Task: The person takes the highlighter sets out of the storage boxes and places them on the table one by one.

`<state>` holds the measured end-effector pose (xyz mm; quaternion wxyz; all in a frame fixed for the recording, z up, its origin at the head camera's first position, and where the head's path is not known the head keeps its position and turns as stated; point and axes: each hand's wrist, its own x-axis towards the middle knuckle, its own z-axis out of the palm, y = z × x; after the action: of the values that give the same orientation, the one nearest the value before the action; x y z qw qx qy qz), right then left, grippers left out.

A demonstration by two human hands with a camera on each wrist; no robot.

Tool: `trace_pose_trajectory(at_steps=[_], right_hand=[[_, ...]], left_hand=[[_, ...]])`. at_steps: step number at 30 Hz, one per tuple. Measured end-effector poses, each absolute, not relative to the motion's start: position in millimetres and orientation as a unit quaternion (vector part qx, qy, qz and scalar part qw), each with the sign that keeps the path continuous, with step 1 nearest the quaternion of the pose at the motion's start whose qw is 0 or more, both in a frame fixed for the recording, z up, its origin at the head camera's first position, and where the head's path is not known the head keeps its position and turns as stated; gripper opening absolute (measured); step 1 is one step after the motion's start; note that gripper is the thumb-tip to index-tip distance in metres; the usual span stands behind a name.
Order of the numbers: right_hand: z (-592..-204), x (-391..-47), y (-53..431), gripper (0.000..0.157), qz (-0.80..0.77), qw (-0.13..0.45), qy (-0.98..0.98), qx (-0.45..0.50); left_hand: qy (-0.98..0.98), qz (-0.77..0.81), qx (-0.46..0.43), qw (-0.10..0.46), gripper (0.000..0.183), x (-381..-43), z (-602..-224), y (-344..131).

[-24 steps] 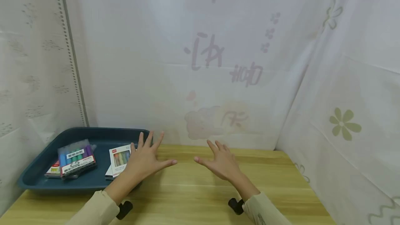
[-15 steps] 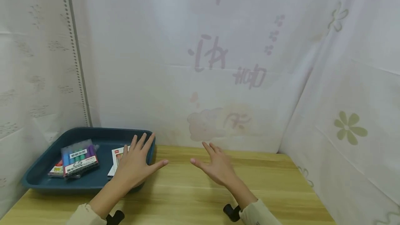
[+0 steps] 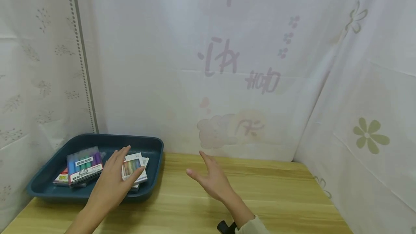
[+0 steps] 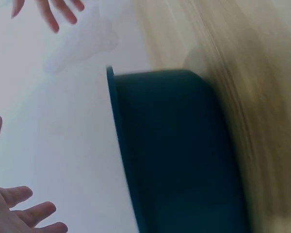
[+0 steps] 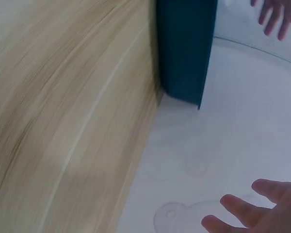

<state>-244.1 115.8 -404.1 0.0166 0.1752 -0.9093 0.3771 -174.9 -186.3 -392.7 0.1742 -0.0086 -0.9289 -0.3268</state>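
Note:
In the head view a dark blue tray (image 3: 152, 187) stands at the left of the table. Inside it on the left lies a clear pack of coloured markers (image 3: 85, 167), on top of another pack (image 3: 61, 178). A white box with a window showing coloured sticks (image 3: 138, 176) lies on the tray's right side, over another white box. My left hand (image 3: 112, 180) is over the tray between the marker pack and the white box, holding nothing, fingers extended. Above the table, right of the tray, my right hand (image 3: 212, 180) is in the air with thumb and fingers apart.
The wooden table (image 3: 260, 190) extends to the right of the tray. Printed white curtains (image 3: 162, 64) hang behind and on both sides. A black wrist strap part (image 3: 226, 227) shows at the right wrist.
My left hand has moved left, from the tray's right edge to over its middle, uncovering the white box. My right hand has shifted left and slightly down. The head view has shifted slightly.

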Motion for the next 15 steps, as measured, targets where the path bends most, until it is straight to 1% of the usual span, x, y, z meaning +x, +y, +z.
trace_pose_trajectory(at_steps=[3, 5, 10, 15], right_hand=[[-402.9, -242.4, 106.2, 0.085, 0.397, 0.007, -0.899, 0.186], [-402.3, -241.6, 101.7, 0.084, 0.407, 0.003, -0.894, 0.189], [-400.9, -239.5, 94.6, 0.08, 0.425, 0.003, -0.885, 0.187], [-402.4, -239.2, 90.4, 0.077, 0.445, 0.009, -0.875, 0.192]], left_hand=[[-0.925, -0.34, 0.024, 0.166, 0.088, -170.3, -397.6, -201.0], [-0.921, -0.345, 0.041, 0.177, 0.087, -168.4, -401.0, -209.1], [-0.899, -0.364, 0.08, 0.228, 0.082, -164.4, -405.6, -228.5], [-0.855, -0.411, 0.159, 0.272, 0.075, -158.1, -407.1, -255.8]])
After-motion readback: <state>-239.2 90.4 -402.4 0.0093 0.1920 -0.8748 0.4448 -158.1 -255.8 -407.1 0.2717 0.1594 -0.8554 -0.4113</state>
